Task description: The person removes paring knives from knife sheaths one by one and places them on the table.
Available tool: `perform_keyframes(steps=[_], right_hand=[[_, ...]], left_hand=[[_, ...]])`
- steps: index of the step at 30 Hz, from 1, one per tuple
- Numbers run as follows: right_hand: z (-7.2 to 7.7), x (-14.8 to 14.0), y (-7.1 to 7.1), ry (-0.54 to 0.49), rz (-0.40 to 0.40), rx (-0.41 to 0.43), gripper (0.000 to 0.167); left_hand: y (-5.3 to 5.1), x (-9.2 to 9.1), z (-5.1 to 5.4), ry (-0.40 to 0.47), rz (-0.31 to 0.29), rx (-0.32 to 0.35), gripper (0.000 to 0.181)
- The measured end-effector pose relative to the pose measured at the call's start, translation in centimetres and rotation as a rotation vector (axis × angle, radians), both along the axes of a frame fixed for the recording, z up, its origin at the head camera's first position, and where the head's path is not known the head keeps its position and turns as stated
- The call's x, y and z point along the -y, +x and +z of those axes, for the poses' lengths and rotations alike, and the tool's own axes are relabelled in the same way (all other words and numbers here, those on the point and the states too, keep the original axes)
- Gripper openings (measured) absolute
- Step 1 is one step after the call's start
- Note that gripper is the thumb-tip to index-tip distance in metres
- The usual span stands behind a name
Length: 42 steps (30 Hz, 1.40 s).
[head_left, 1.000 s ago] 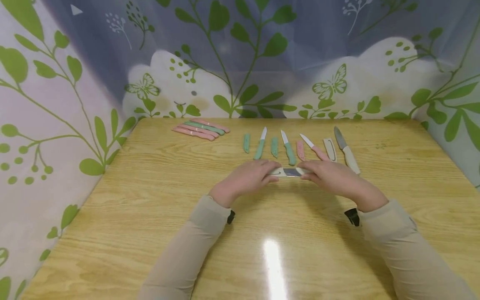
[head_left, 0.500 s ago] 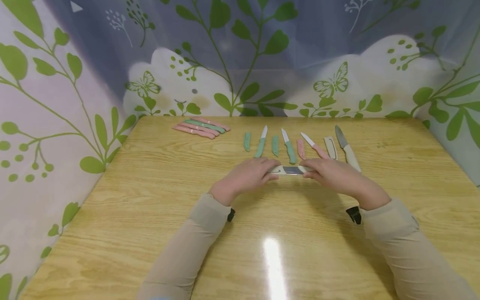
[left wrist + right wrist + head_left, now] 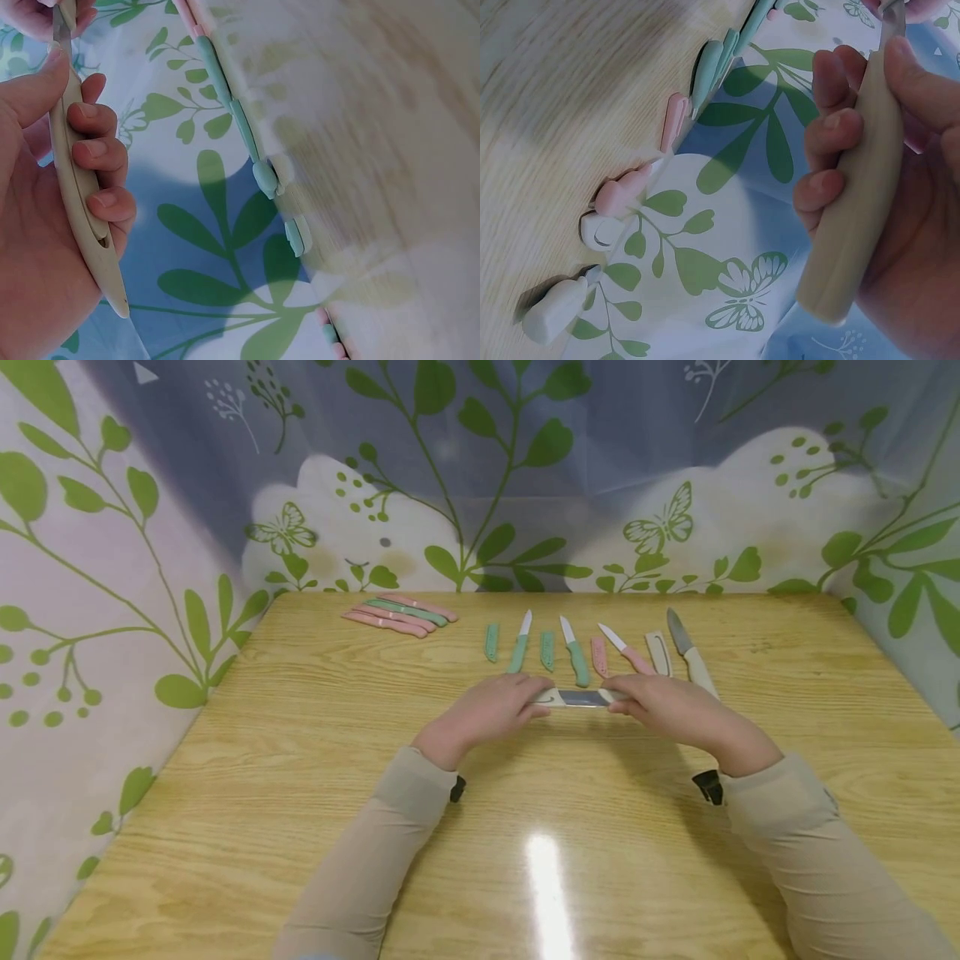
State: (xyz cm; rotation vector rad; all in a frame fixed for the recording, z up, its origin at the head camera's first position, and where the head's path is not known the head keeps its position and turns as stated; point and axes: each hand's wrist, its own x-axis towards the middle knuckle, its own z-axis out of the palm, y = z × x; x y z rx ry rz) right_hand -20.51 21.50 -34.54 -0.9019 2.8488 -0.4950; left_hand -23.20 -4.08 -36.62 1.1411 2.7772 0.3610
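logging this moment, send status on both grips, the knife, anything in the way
Left grip on sheath, right grip on knife. Blade partly bare between. Other knives just beyond, seemingly out of the way.

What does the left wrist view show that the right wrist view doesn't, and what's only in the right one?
Only the left wrist view shows the cream sheath to its slotted end, with the left hand's fingers curled round it.

Only the right wrist view shows the cream handle to its butt in the right hand, plus a loose cream-handled knife and another pale sheath.

Both show part of the bare blade, some of each hand, green pieces, the table and the leaf-patterned backdrop.
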Motion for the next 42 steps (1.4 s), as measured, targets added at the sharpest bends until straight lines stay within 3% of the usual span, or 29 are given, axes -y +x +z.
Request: perform_keyframes(steps=[16, 25, 36, 42], right_hand=[[0.36, -0.11, 0.02, 0.012, -0.022, 0.043, 0.036], [0.16, -0.39, -0.45, 0.012, -0.001, 0.015, 0.034], [0.49, -0.67, -0.14, 0.006, -0.006, 0.010, 0.036], [0.66, -1.01, -0.13, 0.005, -0.005, 0.020, 0.036]], left_hand=[[-0.09, 0.39, 0.00, 0.008, 0.005, -0.003, 0.044], [-0.15, 0.51, -0.07, 0.019, 0.014, -0.003, 0.044], [-0.27, 0.62, 0.24, 0.060, 0.034, 0.091, 0.045], [-0.34, 0.95, 0.15, 0.067, 0.049, 0.082, 0.044]])
